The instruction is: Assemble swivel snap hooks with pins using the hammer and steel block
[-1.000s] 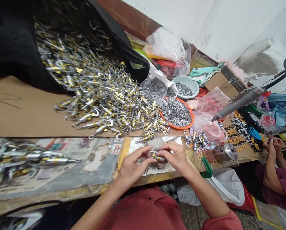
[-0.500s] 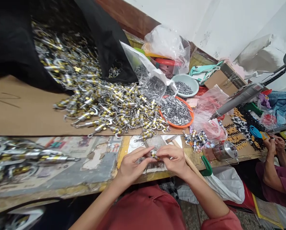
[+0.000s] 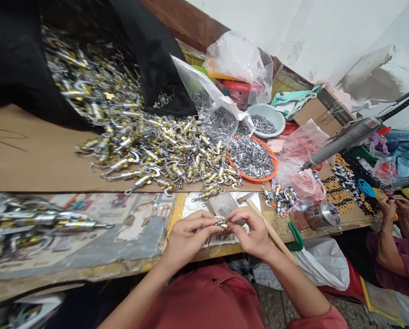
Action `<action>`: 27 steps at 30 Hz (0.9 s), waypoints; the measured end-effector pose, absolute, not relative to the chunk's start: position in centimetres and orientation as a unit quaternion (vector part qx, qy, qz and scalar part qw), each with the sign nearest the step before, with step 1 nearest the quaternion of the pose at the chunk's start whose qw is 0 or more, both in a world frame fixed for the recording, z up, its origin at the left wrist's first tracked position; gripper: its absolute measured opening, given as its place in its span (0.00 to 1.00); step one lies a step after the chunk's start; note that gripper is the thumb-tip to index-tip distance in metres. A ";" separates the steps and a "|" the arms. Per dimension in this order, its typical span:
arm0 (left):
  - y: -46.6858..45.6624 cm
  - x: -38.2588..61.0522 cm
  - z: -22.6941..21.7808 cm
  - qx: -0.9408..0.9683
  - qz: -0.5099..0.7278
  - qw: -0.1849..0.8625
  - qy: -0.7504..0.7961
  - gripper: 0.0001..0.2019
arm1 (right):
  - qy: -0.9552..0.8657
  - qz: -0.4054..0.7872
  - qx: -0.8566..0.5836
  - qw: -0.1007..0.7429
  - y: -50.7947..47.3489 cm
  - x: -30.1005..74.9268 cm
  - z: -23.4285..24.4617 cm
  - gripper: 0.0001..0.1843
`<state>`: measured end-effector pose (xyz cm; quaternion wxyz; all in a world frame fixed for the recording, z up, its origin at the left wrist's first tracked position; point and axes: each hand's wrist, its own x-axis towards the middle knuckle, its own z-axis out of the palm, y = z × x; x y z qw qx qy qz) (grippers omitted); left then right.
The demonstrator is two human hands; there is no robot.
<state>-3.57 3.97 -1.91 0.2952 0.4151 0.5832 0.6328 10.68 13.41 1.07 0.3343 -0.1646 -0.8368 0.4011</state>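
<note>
Between my two hands is a small silver-and-gold metal fitting (image 3: 222, 224), partly hidden by fingers. My left hand (image 3: 190, 232) pinches its left side with thumb and forefinger. On the right side, my right hand (image 3: 249, 230) has its fingertips closed on the same fitting. Beneath them lies a grey metal block (image 3: 221, 204) on white paper at the bench's front edge. A hammer (image 3: 264, 221) with a wooden handle rests just right of my right hand. Beyond my hands spreads a heap of similar silver-and-yellow fittings (image 3: 177, 155), spilling from a black bag (image 3: 172, 55).
An orange basket (image 3: 276, 164) holds small metal plates, and a pale blue bowl (image 3: 282, 119) holds metal pins. A grey power screwdriver (image 3: 341, 141) hangs at the right. Near it stand a metal cup (image 3: 323, 215) and a green clamp (image 3: 296, 238). A co-worker's hands (image 3: 395, 208) are at far right.
My fingers have shifted slightly around the fitting, which is turned a little and shows differently. My right hand's fingers are more bent. The bench things stay in place.
</note>
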 end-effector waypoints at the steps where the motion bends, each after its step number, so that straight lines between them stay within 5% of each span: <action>1: 3.9 -3.6 -1.8 0.396 0.640 0.307 0.582 0.04 | -0.844 0.381 -0.152 0.344 13.4 10.9 1.1 0.06; 14: 3.3 -4.1 0.3 0.457 0.593 0.308 0.587 0.05 | -0.937 0.149 0.018 0.317 13.7 12.1 1.1 0.13; 18: 3.2 -4.1 0.5 0.482 0.582 0.271 0.596 0.07 | -0.928 0.183 -0.005 0.323 13.5 12.1 1.1 0.14; 23: 3.1 -3.4 -0.5 0.401 0.596 0.377 0.584 0.08 | -0.872 0.336 -0.120 0.336 12.9 11.5 0.2 0.08; 27: 2.9 -2.4 -1.5 0.289 0.624 0.443 0.576 0.24 | -0.813 0.412 -0.205 0.356 12.0 11.1 0.2 0.05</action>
